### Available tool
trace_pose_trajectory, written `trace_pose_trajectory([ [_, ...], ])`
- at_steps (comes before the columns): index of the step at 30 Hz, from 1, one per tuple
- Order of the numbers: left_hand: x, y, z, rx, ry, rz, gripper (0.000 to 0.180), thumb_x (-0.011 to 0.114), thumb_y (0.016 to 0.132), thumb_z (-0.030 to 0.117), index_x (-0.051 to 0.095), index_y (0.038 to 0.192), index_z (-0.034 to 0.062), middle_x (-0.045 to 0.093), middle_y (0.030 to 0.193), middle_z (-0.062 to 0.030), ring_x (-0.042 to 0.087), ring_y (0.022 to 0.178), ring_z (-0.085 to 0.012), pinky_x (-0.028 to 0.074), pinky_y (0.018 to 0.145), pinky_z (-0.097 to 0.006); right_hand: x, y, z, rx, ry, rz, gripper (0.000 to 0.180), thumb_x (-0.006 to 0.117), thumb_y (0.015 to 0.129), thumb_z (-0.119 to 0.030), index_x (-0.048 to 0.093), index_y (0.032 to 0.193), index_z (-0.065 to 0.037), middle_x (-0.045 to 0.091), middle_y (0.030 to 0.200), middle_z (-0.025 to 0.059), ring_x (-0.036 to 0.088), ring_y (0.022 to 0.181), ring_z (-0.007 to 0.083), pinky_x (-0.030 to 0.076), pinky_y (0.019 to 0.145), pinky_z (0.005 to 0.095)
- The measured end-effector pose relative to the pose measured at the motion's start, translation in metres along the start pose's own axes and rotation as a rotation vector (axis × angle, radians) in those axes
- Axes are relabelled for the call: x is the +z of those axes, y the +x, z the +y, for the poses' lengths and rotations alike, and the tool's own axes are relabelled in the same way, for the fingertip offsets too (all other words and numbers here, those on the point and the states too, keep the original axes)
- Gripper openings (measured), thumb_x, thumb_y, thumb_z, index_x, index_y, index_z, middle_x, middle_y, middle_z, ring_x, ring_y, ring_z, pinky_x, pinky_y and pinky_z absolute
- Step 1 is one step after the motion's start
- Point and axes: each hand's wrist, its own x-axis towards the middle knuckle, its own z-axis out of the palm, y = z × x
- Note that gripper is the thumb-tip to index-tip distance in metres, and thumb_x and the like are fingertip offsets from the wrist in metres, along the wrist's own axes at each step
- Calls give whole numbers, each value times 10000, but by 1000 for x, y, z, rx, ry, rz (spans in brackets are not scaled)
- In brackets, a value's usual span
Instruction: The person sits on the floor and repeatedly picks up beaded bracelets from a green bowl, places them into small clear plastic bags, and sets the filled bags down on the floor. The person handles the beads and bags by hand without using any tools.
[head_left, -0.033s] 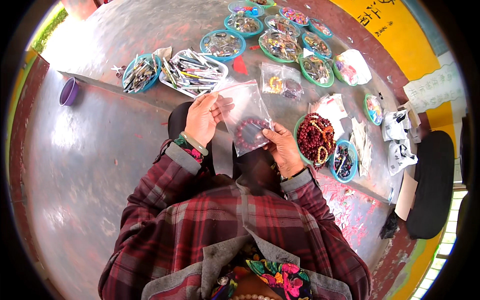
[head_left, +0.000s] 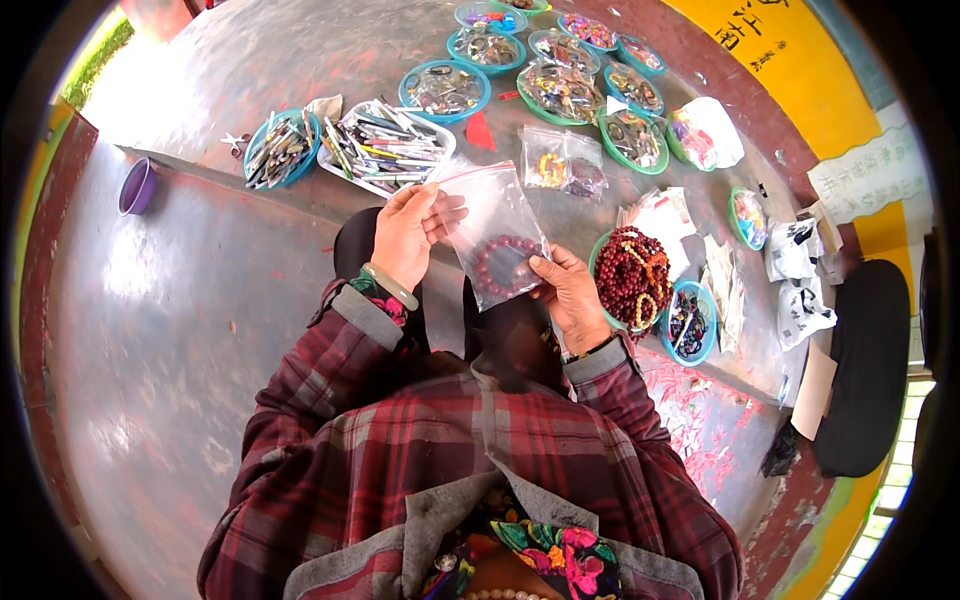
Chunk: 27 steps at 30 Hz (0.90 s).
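A clear zip bag (head_left: pixel 490 205) hangs between my two hands, tilted, with a dark red bead bracelet (head_left: pixel 483 268) lying at its lower end. My left hand (head_left: pixel 405 240) pinches the bag's upper left corner by the zip edge; a pale bangle circles that wrist. At the bag's lower right edge, the thumb and fingers of my right hand (head_left: pixel 572 292) are closed on the plastic, beside the bracelet. Just past my right hand, a green basin (head_left: pixel 598 250) holds a heap of dark red bead strings (head_left: pixel 632 280).
Beyond my hands lie a white tray of pens (head_left: pixel 388 145), a blue basin of pens (head_left: pixel 283 150) and two filled zip bags (head_left: pixel 563 160). Several basins of small bagged goods (head_left: pixel 562 90) stand farther off. At right are a blue bowl (head_left: pixel 688 322) and white plastic bags (head_left: pixel 803 310).
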Motion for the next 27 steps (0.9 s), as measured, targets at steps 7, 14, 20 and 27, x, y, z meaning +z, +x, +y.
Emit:
trace_pose_trajectory([
  [7,15,37,-1,125,236,72,236,533,926,206,578,1027,-3,656,930,-151,655,828,-226,512,742,-311,-20,28,-6,-52,-28,33,157,618,864,-94,626,1020,-81,673,862,14,615,700,96,451,517,219],
  [14,2,63,0,102,292,159,300,474,953,254,556,1102,8,650,940,-126,633,857,-190,470,745,-274,-84,101,0,-119,70,183,120,594,878,-89,615,993,-116,638,804,-38,560,621,65,436,507,220],
  [20,5,69,-5,-15,352,115,287,467,957,240,549,1109,10,654,930,-123,632,829,-177,464,711,-266,-186,182,64,2,61,320,105,598,872,-166,594,974,-140,609,789,-46,540,613,92,438,512,251],
  [27,8,70,-9,-82,360,92,279,477,954,225,554,1097,-2,657,913,-128,628,792,-173,463,683,-264,-213,209,112,175,147,531,91,565,881,-177,592,960,-140,583,822,-8,528,624,147,454,537,289],
])
